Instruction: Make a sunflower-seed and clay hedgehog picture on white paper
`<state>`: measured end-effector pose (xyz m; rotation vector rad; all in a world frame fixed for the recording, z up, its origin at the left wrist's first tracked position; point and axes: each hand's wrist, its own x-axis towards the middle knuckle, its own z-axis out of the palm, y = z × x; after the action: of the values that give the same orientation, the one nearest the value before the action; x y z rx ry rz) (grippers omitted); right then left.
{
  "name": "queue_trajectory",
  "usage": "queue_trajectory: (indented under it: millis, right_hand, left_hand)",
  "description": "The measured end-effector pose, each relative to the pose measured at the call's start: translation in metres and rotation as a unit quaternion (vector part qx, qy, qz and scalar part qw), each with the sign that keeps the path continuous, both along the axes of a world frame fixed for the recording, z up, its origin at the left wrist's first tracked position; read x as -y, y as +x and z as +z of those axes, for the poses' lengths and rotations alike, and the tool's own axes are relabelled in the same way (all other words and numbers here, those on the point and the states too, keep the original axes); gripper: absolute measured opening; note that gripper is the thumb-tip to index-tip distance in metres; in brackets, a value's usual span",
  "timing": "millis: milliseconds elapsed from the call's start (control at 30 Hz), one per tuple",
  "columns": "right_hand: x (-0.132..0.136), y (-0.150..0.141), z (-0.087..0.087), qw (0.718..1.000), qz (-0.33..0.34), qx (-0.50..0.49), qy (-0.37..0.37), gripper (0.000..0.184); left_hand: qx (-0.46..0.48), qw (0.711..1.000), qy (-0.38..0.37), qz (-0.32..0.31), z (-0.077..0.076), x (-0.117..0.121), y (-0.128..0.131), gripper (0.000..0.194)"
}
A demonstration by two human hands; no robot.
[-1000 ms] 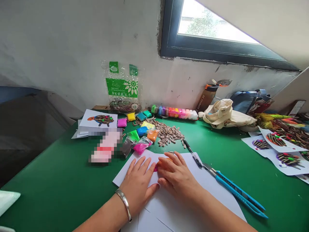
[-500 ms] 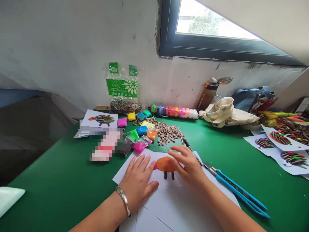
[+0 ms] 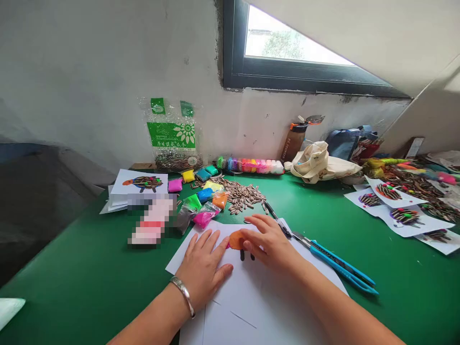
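Note:
My left hand (image 3: 201,263) lies flat with fingers spread on a white sheet of paper (image 3: 273,306). Its index fingertip is beside a small magenta piece (image 3: 228,245) at the left end of a flattened orange clay shape (image 3: 235,239). Two short black clay strips (image 3: 242,255) stick out below the orange shape. Over its right part my right hand (image 3: 270,243) is held with fingers apart and gently curved, the fingertips at the clay and hiding some of it. Nothing shows gripped in either hand.
Behind the paper are bagged coloured clays (image 3: 204,218) and a pile of sunflower seeds (image 3: 244,196). A black pen (image 3: 277,219) and a blue-handled cutter (image 3: 341,263) lie to the right. Finished seed pictures (image 3: 406,225) sit far right, others (image 3: 118,189) at left.
My right hand has shifted left over the orange clay, covering more of it. My left hand stays flat on the paper. The camera view has turned slightly right.

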<state>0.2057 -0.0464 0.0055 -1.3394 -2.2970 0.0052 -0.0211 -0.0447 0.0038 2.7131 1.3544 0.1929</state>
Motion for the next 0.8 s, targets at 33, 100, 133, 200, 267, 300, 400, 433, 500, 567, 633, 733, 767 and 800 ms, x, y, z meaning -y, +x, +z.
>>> queue_trajectory:
  millis: [33,100,133,200,267,300,400,433,500,567,633,733,767,800]
  right_hand:
    - [-0.001,0.002,-0.001,1.0,-0.01,-0.003,0.007,0.025]
    - [-0.002,0.002,-0.003,1.0,-0.008,0.006,0.008,0.026]
    - [-0.002,0.0,-0.003,1.0,-0.001,0.016,0.002,0.025]
    - [-0.001,-0.004,-0.003,0.999,0.009,0.035,-0.01,0.023]
    - [0.001,-0.008,-0.002,0.999,0.009,0.042,-0.017,0.022]
    - [0.002,-0.009,-0.001,0.999,0.006,0.041,-0.02,0.023]
    - [0.002,-0.011,0.0,0.999,-0.011,0.038,-0.028,0.03]
    - [0.002,-0.011,0.001,0.998,-0.018,0.041,-0.034,0.032]
    - [0.0,-0.01,0.0,0.997,-0.023,0.048,-0.053,0.032]
    - [-0.002,-0.007,0.0,0.996,-0.021,0.05,-0.071,0.03]
    - [-0.004,-0.003,0.0,0.996,-0.032,0.043,-0.071,0.031]
    - [-0.004,0.003,0.001,0.995,-0.056,0.04,-0.074,0.032]
    - [-0.004,0.005,0.001,0.994,-0.056,0.043,-0.083,0.031]
    - [-0.003,0.006,0.001,0.993,-0.054,0.046,-0.094,0.03]
  left_hand:
    - [0.002,1.0,-0.003,0.002,0.0,0.0,0.0,0.051]
    - [0.002,1.0,-0.01,0.005,-0.001,0.001,0.0,0.051]
    - [0.002,1.0,-0.012,0.006,-0.001,0.001,0.001,0.051]
    - [0.005,1.0,-0.016,0.007,0.0,0.001,0.001,0.051]
    - [0.012,1.0,-0.017,0.01,0.001,0.002,0.002,0.051]
    - [0.015,1.0,-0.017,0.011,0.001,0.001,0.002,0.051]
    - [0.028,1.0,-0.004,0.005,-0.003,0.001,0.001,0.052]
    - [0.033,0.999,0.005,0.002,-0.005,0.001,0.0,0.053]
    - [0.043,0.999,0.026,-0.002,-0.012,0.0,-0.002,0.055]
    - [0.044,0.998,0.036,-0.002,-0.017,0.0,-0.003,0.055]
    - [0.042,0.998,0.039,-0.004,-0.021,0.0,-0.004,0.053]
    - [0.043,0.998,0.044,-0.006,-0.021,0.0,-0.004,0.052]
    - [0.042,0.998,0.045,-0.005,-0.021,0.0,-0.004,0.052]
    - [0.04,0.998,0.044,-0.005,-0.02,0.0,-0.004,0.052]
